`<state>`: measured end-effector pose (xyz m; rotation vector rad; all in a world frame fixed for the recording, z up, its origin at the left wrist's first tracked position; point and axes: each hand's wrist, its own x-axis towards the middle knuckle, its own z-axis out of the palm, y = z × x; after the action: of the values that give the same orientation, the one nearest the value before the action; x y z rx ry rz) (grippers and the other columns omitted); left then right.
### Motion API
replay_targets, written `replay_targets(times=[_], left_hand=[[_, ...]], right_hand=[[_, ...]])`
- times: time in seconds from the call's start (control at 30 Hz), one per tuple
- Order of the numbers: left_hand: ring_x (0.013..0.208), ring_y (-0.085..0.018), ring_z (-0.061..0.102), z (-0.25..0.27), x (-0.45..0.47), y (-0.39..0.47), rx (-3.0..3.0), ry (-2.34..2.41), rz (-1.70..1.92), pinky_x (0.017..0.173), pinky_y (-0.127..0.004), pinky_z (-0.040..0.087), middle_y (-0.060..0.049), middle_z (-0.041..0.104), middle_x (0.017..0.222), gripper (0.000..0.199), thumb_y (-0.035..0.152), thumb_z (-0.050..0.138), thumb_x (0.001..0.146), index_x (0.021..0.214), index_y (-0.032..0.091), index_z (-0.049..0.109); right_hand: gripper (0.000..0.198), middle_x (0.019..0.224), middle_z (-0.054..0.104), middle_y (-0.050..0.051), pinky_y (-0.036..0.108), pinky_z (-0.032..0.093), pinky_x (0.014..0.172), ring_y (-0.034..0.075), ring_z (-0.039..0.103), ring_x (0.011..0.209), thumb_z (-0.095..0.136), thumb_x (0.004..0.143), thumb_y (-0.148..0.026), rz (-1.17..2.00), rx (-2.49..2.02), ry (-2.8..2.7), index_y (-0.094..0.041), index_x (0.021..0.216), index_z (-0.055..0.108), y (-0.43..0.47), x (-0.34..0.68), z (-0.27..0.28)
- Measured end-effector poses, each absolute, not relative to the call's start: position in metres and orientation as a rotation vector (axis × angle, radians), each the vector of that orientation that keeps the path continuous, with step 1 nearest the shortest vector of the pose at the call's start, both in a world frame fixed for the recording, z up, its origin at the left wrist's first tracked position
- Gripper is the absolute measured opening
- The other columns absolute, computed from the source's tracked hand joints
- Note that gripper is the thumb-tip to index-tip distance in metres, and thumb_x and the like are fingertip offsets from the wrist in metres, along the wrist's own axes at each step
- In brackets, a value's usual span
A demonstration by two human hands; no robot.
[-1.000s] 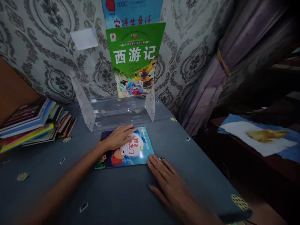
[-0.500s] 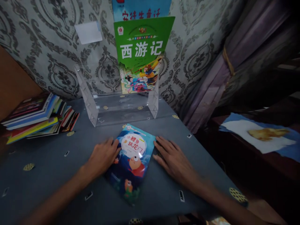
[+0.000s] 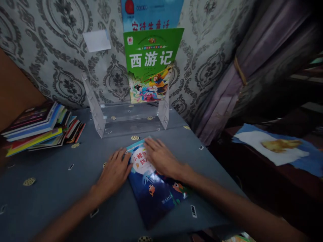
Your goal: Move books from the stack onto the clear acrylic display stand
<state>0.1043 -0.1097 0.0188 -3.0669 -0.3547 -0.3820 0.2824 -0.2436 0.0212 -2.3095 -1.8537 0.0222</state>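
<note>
A blue children's picture book (image 3: 151, 191) with a white title circle and cartoon fish lies flat on the table, tilted so its top edge slopes up to the right. My right hand (image 3: 161, 158) rests flat across its upper right part, fingers stretched out and covering some of the title. At the book's upper left edge is my left hand (image 3: 116, 169), its fingers extended and the thumb by the cover. Behind the book stands a clear acrylic book rack (image 3: 99, 116). A green picture book (image 3: 152, 67) leans in it, before a blue book (image 3: 153, 13).
A stack of books (image 3: 45, 126) sits on the left of the grey patterned table (image 3: 58, 191). A small white card (image 3: 97, 40) is at the rack's upper left. To the right hangs a tied purple curtain (image 3: 224, 87), with a blue and white cloth (image 3: 280, 146) beyond the table edge.
The picture book has turned counter-clockwise on the table. My right hand has moved left from beside its right edge onto the cover. My left hand stays at the left edge.
</note>
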Motion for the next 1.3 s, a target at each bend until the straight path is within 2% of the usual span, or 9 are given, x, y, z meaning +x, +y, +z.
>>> replay_targets(times=[0.17, 0.3, 0.47, 0.8, 0.9, 1.1, 1.3], left_hand=[[0.130, -0.034, 0.055, 0.001, 0.101, -0.106, -3.027, -0.335, -0.473, 0.106, -0.057, 0.044, -0.018, 0.061, 0.138, 0.038, 0.029, 0.035, 0.102, 0.130, 0.015, 0.058], [0.131, -0.033, 0.056, 0.002, 0.101, -0.106, -3.011, -0.328, -0.431, 0.106, -0.057, 0.045, -0.018, 0.060, 0.140, 0.038, 0.029, 0.035, 0.102, 0.128, 0.016, 0.060], [0.131, -0.033, 0.056, 0.005, 0.102, -0.106, -2.990, -0.323, -0.379, 0.105, -0.057, 0.046, -0.017, 0.061, 0.139, 0.035, 0.028, 0.039, 0.101, 0.126, 0.016, 0.061], [0.137, -0.034, 0.050, 0.012, 0.102, -0.109, -3.014, -0.352, -0.259, 0.108, -0.057, 0.043, -0.019, 0.057, 0.143, 0.037, 0.027, 0.040, 0.102, 0.132, 0.014, 0.056], [0.137, -0.035, 0.049, 0.012, 0.103, -0.111, -3.003, -0.365, -0.231, 0.107, -0.057, 0.042, -0.020, 0.057, 0.143, 0.037, 0.025, 0.039, 0.101, 0.131, 0.013, 0.056], [0.139, -0.035, 0.047, 0.010, 0.103, -0.114, -3.026, -0.405, -0.241, 0.109, -0.058, 0.041, -0.020, 0.055, 0.145, 0.038, 0.024, 0.036, 0.101, 0.131, 0.013, 0.056], [0.140, -0.033, 0.046, 0.004, 0.101, -0.110, -3.131, -0.423, -0.360, 0.111, -0.056, 0.040, -0.017, 0.055, 0.146, 0.037, 0.027, 0.036, 0.101, 0.132, 0.017, 0.055]], right_hand=[[0.050, 0.157, 0.040, 0.020, 0.046, 0.026, 0.124, 0.025, 0.029, 0.150, 0.033, 0.105, -0.025, 0.135, -2.068, -2.036, -0.003, 0.148, 0.042, -0.222, 0.250, 0.016], [0.055, 0.158, 0.039, 0.018, 0.047, 0.024, 0.124, 0.024, 0.027, 0.151, 0.039, 0.105, -0.038, 0.161, -2.068, -2.020, -0.006, 0.149, 0.041, -0.221, 0.261, 0.015], [0.071, 0.160, 0.033, 0.020, 0.052, 0.023, 0.124, 0.029, 0.026, 0.151, 0.045, 0.100, -0.055, 0.144, -2.208, -1.915, -0.006, 0.151, 0.038, -0.226, 0.288, 0.014], [0.070, 0.160, 0.032, 0.020, 0.053, 0.026, 0.122, 0.031, 0.025, 0.151, 0.038, 0.102, -0.056, 0.077, -2.348, -1.796, -0.008, 0.152, 0.038, -0.246, 0.298, 0.011], [0.070, 0.160, 0.032, 0.021, 0.055, 0.027, 0.121, 0.032, 0.026, 0.151, 0.036, 0.102, -0.056, 0.076, -2.331, -1.793, -0.007, 0.153, 0.036, -0.268, 0.294, 0.006], [0.067, 0.159, 0.037, 0.018, 0.056, 0.029, 0.120, 0.029, 0.030, 0.150, 0.033, 0.103, -0.057, 0.043, -2.302, -1.761, -0.014, 0.154, 0.036, -0.325, 0.277, -0.001], [0.064, 0.160, 0.035, 0.017, 0.055, 0.029, 0.120, 0.029, 0.031, 0.150, 0.038, 0.104, -0.048, -0.035, -2.312, -1.759, -0.018, 0.159, 0.025, -0.351, 0.265, -0.010]])
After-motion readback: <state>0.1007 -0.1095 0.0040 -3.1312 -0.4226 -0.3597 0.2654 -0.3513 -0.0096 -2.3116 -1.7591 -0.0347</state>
